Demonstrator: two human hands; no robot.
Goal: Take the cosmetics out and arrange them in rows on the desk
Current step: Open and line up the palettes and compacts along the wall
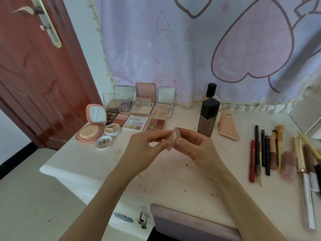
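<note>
At frame centre, above the worktop (173,171), the left hand (144,145) and right hand (194,145) both pinch a small clear compact (172,139) between fingertips; it stands on edge, long axis near upright, equally near both hands; the open palettes (137,123) lie just beyond, to the upper left, so I judge it belongs in that row.

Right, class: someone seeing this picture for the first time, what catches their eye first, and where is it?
Mid-frame, the left hand and right hand together pinch a small clear case above the desk. Behind on the left sit opened palettes in rows; on the right lies a line of brushes and pencils. A lilac heart-print cloth fills the background.
</note>
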